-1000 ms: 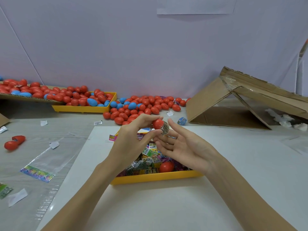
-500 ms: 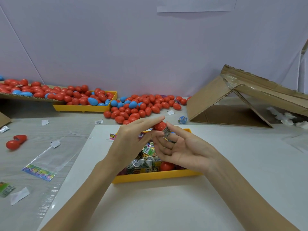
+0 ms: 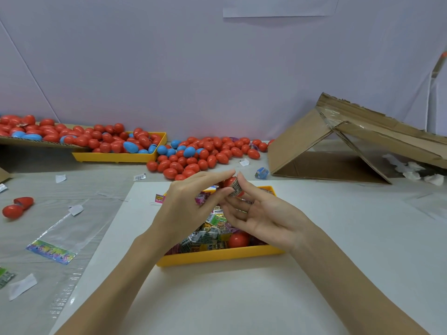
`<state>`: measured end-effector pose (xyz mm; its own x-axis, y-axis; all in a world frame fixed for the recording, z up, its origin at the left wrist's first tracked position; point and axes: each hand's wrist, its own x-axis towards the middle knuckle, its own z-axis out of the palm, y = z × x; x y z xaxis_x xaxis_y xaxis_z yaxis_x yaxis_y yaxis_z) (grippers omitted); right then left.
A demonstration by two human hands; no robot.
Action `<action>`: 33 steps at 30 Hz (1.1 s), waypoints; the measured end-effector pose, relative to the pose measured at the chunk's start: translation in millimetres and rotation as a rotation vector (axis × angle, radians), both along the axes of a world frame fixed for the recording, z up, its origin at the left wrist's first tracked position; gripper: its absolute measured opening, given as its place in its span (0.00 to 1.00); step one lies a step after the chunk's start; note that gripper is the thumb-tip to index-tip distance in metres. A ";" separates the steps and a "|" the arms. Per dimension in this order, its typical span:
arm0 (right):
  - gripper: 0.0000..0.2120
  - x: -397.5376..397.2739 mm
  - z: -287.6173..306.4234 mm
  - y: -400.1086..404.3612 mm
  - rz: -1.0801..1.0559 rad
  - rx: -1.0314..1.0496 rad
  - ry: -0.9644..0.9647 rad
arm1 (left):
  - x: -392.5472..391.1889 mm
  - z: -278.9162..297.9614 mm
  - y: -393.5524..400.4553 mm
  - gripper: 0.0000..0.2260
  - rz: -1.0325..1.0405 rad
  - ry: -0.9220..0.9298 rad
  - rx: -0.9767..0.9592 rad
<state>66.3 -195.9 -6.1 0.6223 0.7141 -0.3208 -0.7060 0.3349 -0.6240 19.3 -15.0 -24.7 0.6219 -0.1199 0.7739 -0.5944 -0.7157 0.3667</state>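
While both hands meet above the near tray, red egg (image 3: pixel 232 184): up off the table, at 12 o'clock over the tray's far end, with a printed label (image 3: pixel 236 190) wrapped round it.
Left grip (image 3: pixel 186 209): comes in from 7 o'clock, forefinger stretched over the top and thumb underneath, pinching the egg.
Right grip (image 3: pixel 263 218): enters from 5 o'clock, palm up. Its thumb tip is against the egg's 3 o'clock side and the other fingers are loosely spread below, cradling it.
Near yellow tray (image 3: pixel 217 257): dead centre, heaped with printed packets (image 3: pixel 208 235) – one more red egg in the tray (image 3: pixel 238 239) at its 5 o'clock corner.
Far yellow tray (image 3: pixel 116 157): 10 o'clock, piled with red and blue eggs.
Loose egg pile (image 3: pixel 200 157): 12 o'clock, beside that far tray.
Cardboard box (image 3: pixel 338 146): 2 o'clock, tipped over – open side facing us.
Split red egg (image 3: pixel 17 207): 9 o'clock, lying open.
Clear bag (image 3: pixel 63 235): 8 o'clock, flat on the table (image 3: pixel 217 301).
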 end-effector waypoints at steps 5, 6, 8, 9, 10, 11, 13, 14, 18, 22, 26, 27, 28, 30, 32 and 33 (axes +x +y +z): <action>0.14 3.4 -3.2 -2.4 -0.060 -0.142 -0.267 | -1.6 3.3 0.5 0.16 0.002 0.062 -0.093; 0.13 3.5 -4.4 -3.1 -0.072 -0.150 -0.302 | -1.8 4.5 1.3 0.16 0.011 0.068 -0.092; 0.11 3.5 -5.7 -4.6 -0.112 -0.187 -0.421 | -2.2 6.4 2.3 0.17 0.008 0.103 -0.100; 0.10 3.9 -6.3 -5.4 -0.162 -0.251 -0.537 | -2.1 7.0 3.0 0.18 0.007 0.129 -0.112; 0.10 4.5 -6.5 -6.4 -0.241 -0.348 -0.687 | -1.7 7.4 4.0 0.18 0.011 0.151 -0.126; 0.10 5.3 -5.8 -7.6 -0.344 -0.454 -0.848 | -1.1 7.4 5.6 0.17 0.020 0.164 -0.133; 0.10 8.9 -1.8 -11.6 -0.582 -0.580 -1.127 | -0.1 5.8 9.8 0.15 0.054 0.172 -0.117; 0.12 13.5 1.5 -14.9 -0.694 -0.623 -1.252 | 0.9 4.5 11.9 0.15 0.073 0.176 -0.102; 0.15 54.8 29.5 -35.1 -0.961 -0.885 -1.592 | 4.6 -1.4 17.7 0.13 0.111 0.212 -0.065; 0.17 120.6 67.5 -56.8 -1.049 -1.213 -1.629 | 6.0 -6.1 19.4 0.10 0.081 0.220 0.024; 0.17 168.2 71.2 -82.4 -0.853 -1.653 -1.460 | 7.7 -8.0 21.5 0.08 0.073 0.239 0.050; 0.18 171.8 67.0 -85.3 -0.765 -1.758 -1.427 | 8.2 -8.0 21.9 0.07 0.072 0.244 0.048; 0.20 173.4 63.5 -87.0 -0.683 -1.844 -1.407 | 8.4 -8.1 22.0 0.07 0.070 0.246 0.048; 0.25 172.9 61.9 -86.2 -0.557 -1.935 -1.370 | 8.2 -8.3 22.2 0.07 0.066 0.244 0.057; 0.29 168.4 65.1 -81.6 -0.523 -1.936 -1.338 | 7.7 -7.0 22.8 0.07 0.069 0.243 0.066; 0.29 164.3 65.9 -79.4 -0.565 -1.904 -1.359 | 7.4 -6.6 22.9 0.07 0.070 0.245 0.067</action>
<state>230.6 -275.3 59.8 0.9025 0.0090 0.4306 0.1018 -0.9759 -0.1930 26.7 7.9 -31.3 0.7983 -0.1157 0.5911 -0.4418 -0.7795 0.4441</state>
